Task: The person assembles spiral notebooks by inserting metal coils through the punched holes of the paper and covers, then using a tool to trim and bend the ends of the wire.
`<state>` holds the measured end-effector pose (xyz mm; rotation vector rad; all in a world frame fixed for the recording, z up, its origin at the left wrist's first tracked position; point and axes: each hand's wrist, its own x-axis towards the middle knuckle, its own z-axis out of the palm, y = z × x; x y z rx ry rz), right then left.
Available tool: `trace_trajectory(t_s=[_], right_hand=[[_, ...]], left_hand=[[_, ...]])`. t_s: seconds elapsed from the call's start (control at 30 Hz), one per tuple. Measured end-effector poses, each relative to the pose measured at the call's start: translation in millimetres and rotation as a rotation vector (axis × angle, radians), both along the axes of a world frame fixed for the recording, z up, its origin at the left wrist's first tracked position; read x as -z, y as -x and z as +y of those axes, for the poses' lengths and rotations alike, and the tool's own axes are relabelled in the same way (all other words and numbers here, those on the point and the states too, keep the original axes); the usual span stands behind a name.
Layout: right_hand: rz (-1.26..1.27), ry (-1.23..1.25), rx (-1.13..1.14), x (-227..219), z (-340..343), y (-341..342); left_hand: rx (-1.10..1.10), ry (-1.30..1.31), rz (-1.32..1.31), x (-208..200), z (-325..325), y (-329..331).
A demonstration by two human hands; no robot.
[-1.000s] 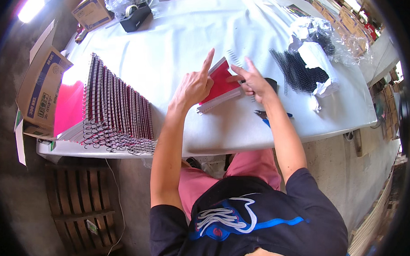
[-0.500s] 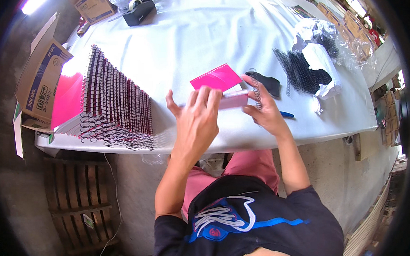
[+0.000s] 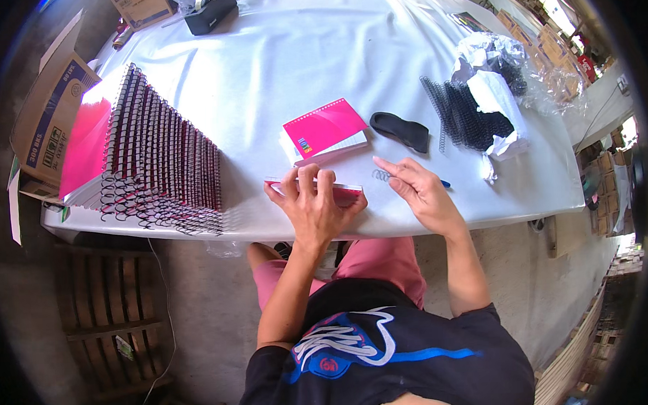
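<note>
My left hand [image 3: 311,206] is closed on a small pink-covered notebook [image 3: 349,194], held on edge near the table's front. To its right, my right hand [image 3: 427,195] pinches a thin dark spiral coil [image 3: 381,175] between thumb and fingers, apart from the notebook. Just beyond both hands lies another pink notebook [image 3: 323,131], with punched holes along its far edge and no coil in it. A black curved, flat-looking object [image 3: 401,132] rests right of that notebook. Beside my right hand, a blue pen-like item [image 3: 445,185] is mostly hidden.
A tall row of pink notebooks with dark coils [image 3: 169,154] stands at the left, against an open cardboard box [image 3: 51,144]. Loose black coils [image 3: 467,115] lie at right with crumpled white paper [image 3: 502,103]. A black tape dispenser [image 3: 210,14] sits at the far left on the white-covered table [image 3: 319,53].
My left hand has drawn the held notebook nearer the table's front edge, uncovering the notebook lying behind. My right hand, still with the coil, has moved lower and away from the held notebook.
</note>
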<state>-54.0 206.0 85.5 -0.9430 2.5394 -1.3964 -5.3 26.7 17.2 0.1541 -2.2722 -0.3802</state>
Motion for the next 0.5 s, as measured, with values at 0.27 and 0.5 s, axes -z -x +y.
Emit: trace_trajectory(t_s=[0.27,0.5], right_hand=[[0.184,0.069,-0.022,13,-15,10],[-0.141,0.116,-0.135,13,-8,19]], left_hand=[[0.005,0.027,-0.079,-5,-3,0],[-0.057,-0.014,-0.161,-16,2,2]])
